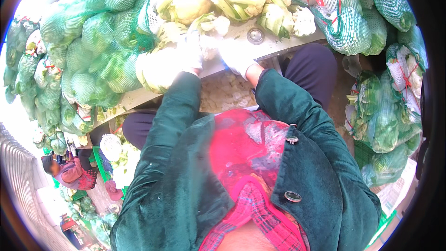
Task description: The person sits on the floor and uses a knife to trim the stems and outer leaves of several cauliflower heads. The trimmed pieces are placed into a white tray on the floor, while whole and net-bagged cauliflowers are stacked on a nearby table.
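Observation:
My left hand (190, 52), in a white glove, is over the white work table (139, 99), at the right side of a large pale cauliflower (156, 68). My right hand (237, 57), also gloved in white, is a little to the right, near the table's front edge. Pale cauliflower florets (210, 52) show between the two hands. Strong glare washes out the gloves, so the fingers and whatever they grip are hidden. Just beyond the hands is a trimmed cauliflower piece (220, 25) with a leaf stalk.
More cauliflowers (240, 1) line the far side, near a round metal disc (255, 36). Green mesh sacks of vegetables (94, 38) stand at left, others (343, 24) at right. Pale trimmings (226, 89) lie below the table edge. Another person (75, 174) is at lower left.

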### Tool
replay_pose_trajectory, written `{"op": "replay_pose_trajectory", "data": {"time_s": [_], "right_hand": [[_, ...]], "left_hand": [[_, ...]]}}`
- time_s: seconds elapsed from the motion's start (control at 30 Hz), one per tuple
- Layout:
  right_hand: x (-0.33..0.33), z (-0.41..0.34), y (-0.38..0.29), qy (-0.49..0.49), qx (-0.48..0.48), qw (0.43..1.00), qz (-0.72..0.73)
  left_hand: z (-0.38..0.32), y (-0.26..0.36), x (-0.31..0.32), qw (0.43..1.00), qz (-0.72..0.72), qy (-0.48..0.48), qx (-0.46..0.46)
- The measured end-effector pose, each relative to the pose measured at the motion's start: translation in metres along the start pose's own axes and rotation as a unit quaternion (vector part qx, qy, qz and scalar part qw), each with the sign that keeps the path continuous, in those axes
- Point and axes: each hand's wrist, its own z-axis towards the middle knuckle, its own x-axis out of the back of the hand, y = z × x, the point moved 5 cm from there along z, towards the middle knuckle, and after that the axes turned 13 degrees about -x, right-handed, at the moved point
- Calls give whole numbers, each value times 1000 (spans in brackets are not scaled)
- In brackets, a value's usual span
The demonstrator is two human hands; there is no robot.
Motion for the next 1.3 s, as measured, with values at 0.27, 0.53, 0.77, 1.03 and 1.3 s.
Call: {"op": "replay_pose_trajectory", "data": {"time_s": [0.27,0.53,0.77,1.03,1.3], "right_hand": [[13,-1,-8,-65,-101,992,-32],[-9,-39,-11,-3,8,1000,20],[-19,-36,1,44,-13,997,54],[-18,-25,-4,131,92,984,-80],[-41,-17,9,73,40,995,-55]], "left_hand": [[8,-17,13,971,-138,86,176],[9,-7,25,952,-172,73,242],[13,15,42,924,-210,106,303],[8,11,27,916,-211,117,321],[0,19,24,910,-225,165,307]]}}
